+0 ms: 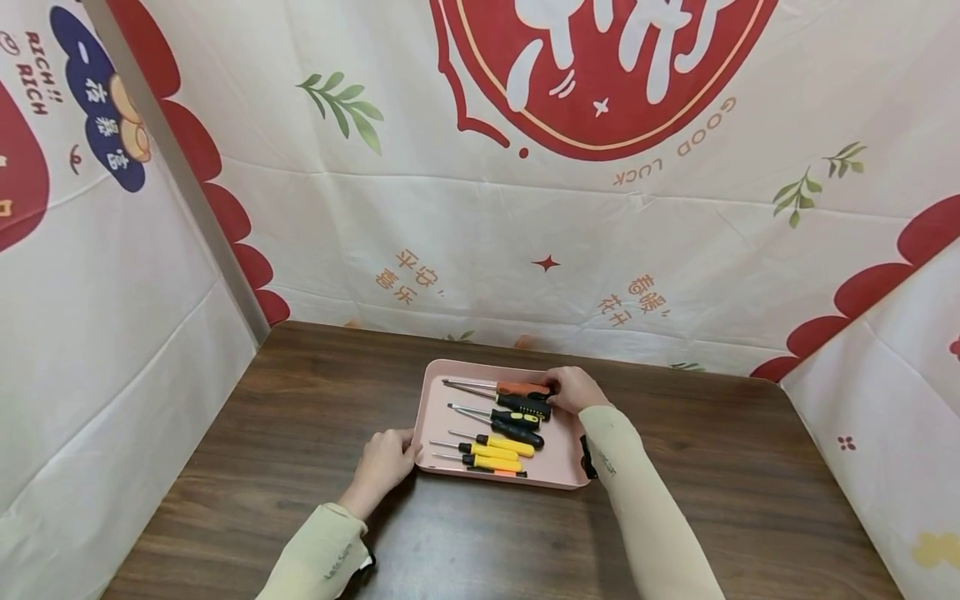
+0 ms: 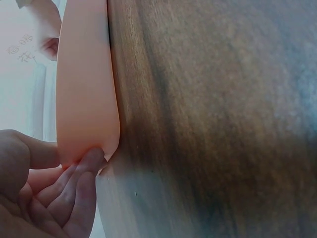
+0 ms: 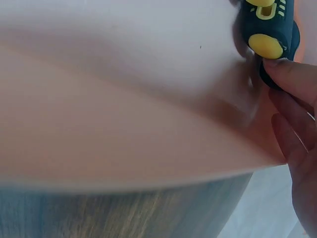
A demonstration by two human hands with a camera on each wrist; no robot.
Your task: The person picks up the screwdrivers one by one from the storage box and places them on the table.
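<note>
A shallow pink tray (image 1: 562,458) lies on the table with several screwdrivers side by side in it, their tips to the left. My left hand (image 1: 385,463) pinches the tray's near left corner; in the left wrist view the thumb and fingers close on its wall (image 2: 84,79). At the far right corner, my right hand (image 1: 576,389) pinches the black butt end of the orange-handled screwdriver (image 1: 521,388). Right beside those fingertips is a black screwdriver handle with yellow marks (image 3: 266,45). Nearer the front edge lie screwdrivers with yellow handles (image 1: 495,463).
The dark wooden table (image 1: 300,467) extends around the tray on all sides. A printed white cloth (image 1: 480,242) hangs behind the table's far edge, with more cloth at the left and right. Black straps (image 1: 588,458) sit at the wrists.
</note>
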